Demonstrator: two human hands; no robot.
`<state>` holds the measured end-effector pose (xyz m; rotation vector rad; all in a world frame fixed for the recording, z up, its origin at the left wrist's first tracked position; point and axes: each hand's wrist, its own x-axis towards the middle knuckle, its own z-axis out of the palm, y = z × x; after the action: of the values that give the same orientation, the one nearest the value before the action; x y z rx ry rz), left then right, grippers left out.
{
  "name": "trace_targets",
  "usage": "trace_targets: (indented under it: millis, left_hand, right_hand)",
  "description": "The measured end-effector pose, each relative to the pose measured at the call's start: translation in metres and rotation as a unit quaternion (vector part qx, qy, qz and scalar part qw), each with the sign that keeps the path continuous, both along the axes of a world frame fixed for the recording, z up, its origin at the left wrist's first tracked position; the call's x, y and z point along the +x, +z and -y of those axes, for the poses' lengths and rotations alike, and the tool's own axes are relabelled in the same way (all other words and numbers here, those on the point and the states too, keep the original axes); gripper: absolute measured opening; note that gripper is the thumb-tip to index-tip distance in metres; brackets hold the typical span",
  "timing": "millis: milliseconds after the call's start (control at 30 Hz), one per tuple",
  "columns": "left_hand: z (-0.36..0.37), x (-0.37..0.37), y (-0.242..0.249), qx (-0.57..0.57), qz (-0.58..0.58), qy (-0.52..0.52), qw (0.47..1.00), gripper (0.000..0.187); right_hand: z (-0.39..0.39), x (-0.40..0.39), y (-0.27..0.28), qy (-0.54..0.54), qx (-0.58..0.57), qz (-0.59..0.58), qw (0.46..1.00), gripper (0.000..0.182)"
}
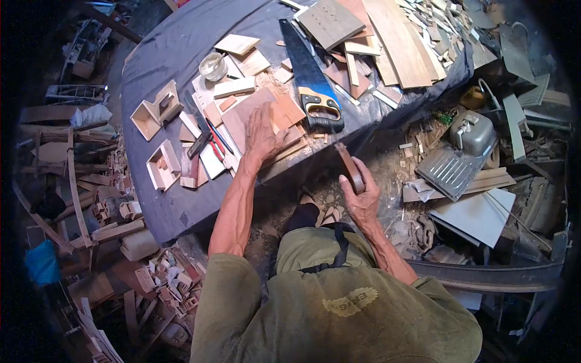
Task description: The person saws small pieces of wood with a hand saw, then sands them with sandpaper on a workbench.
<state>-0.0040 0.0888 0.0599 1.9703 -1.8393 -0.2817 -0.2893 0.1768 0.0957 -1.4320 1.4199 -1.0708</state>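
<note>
My left hand (261, 134) lies with its fingers stretched out over a thin brown wooden board (239, 124) near the table's front edge. Under and beside that board are more wood pieces, among them a reddish panel (289, 110). Off the table edge, my right hand (363, 196) is wrapped round a brown wooden-handled tool (350, 167) with a narrow tip pointing toward the table; its exact kind I cannot tell. A blue-bladed handsaw (311, 78) rests between the board and a wood pile. Left of my left hand lie red-handled pliers (215, 145) and a hammer-like tool (198, 145).
Small open wooden boxes (162, 164) stand on the dark cloth-covered table (200, 212). A jar (213, 66) sits behind the board. Planks and offcuts (399, 48) are heaped at the far right. Beside the table, a metal sink (473, 136) lies among scrap on the floor.
</note>
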Motion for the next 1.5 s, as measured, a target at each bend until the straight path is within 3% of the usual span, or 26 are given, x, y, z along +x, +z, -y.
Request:
trace_targets:
  millis: [67, 267, 400, 600, 700, 800, 1000, 1100, 1133, 1233, 1267, 1400, 1500]
  left_hand:
    - [-0.002, 0.004, 0.001, 0.009, -0.024, 0.008, 1.0, 0.092]
    - [-0.008, 0.017, -0.004, -0.001, -0.049, 0.008, 0.999, 0.095]
    - [-0.01, 0.019, -0.002, 0.011, -0.082, 0.003, 0.997, 0.096]
    - [-0.01, 0.017, -0.002, -0.016, -0.064, 0.011, 0.998, 0.089]
    - [-0.009, 0.018, 0.006, -0.012, -0.059, -0.033, 0.998, 0.082]
    - [-0.008, 0.015, 0.001, -0.012, -0.004, -0.028, 1.0, 0.071]
    - [-0.004, 0.01, -0.006, -0.022, 0.022, -0.035, 0.999, 0.062]
    - [-0.006, 0.008, -0.008, -0.035, -0.015, -0.047, 0.998, 0.064]
    - [-0.006, 0.006, -0.007, -0.035, -0.036, -0.042, 0.998, 0.065]
    - [-0.004, 0.001, -0.005, -0.045, -0.077, -0.033, 0.996, 0.068]
    - [-0.001, -0.001, -0.007, -0.054, -0.076, -0.032, 0.995, 0.071]
    - [0.011, -0.004, -0.018, -0.065, -0.097, -0.042, 0.992, 0.077]
    - [0.009, -0.013, -0.007, -0.076, -0.101, -0.019, 0.992, 0.075]
  right_hand:
    - [0.01, 0.004, -0.011, 0.0, -0.105, -0.074, 0.992, 0.059]
    - [0.102, 0.026, -0.059, 0.066, -0.234, -0.155, 0.958, 0.079]
    - [0.137, 0.029, -0.073, 0.117, -0.247, -0.237, 0.932, 0.093]
    - [0.156, 0.027, -0.088, 0.176, -0.179, -0.325, 0.912, 0.093]
    - [0.158, 0.025, -0.084, 0.185, -0.205, -0.301, 0.913, 0.091]
    - [0.16, 0.024, -0.088, 0.183, -0.159, -0.336, 0.91, 0.09]
    - [0.157, 0.022, -0.078, 0.173, -0.183, -0.302, 0.92, 0.087]
    - [0.141, 0.026, -0.058, 0.086, -0.279, -0.165, 0.942, 0.079]
    - [0.131, 0.028, -0.047, 0.083, -0.198, -0.103, 0.971, 0.064]
    - [0.108, 0.025, -0.03, 0.063, -0.041, 0.023, 0.997, 0.05]
    - [0.099, 0.029, -0.028, 0.053, -0.077, 0.049, 0.994, 0.042]
    - [0.061, 0.039, -0.002, 0.05, 0.077, 0.142, 0.986, 0.038]
    - [0.046, 0.042, -0.005, 0.056, 0.079, 0.136, 0.986, 0.037]
